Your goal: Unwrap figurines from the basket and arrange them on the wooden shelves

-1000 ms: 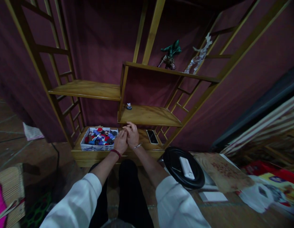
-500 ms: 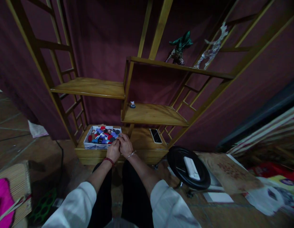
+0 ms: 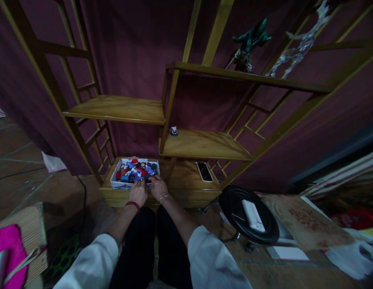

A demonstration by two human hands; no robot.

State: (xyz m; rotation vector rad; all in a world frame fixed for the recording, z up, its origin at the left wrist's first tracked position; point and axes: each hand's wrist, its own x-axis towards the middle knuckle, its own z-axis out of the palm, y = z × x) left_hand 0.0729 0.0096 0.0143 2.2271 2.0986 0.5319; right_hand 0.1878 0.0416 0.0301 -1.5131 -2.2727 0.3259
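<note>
A low white box (image 3: 120, 186) with a printed side stands at the left of the bottom shelf. It is filled with small figurines (image 3: 135, 172) in red, blue, purple, black and white. My left hand (image 3: 138, 193), with a red bead bracelet, is at the middle of the box's near wall. Its fingers are bent together over the rim; what they hold, if anything, is hidden. At the near right corner is my right hand (image 3: 159, 187), wearing a silver bangle. Its closed fingers reach over the figurines, and I cannot make out anything in them.
A tiny figurine (image 3: 174, 131) stands on the middle shelf (image 3: 204, 144). A phone (image 3: 204, 171) lies on the bottom shelf at right. Higher up stand a green statue (image 3: 248, 48) and a clear deer-like ornament (image 3: 300, 48). A black stool (image 3: 231, 206) carries a white box (image 3: 253, 216).
My hands, touching each other at the box's right corner before, have moved apart. The left has shifted left along the near wall. The view has shifted, too.
</note>
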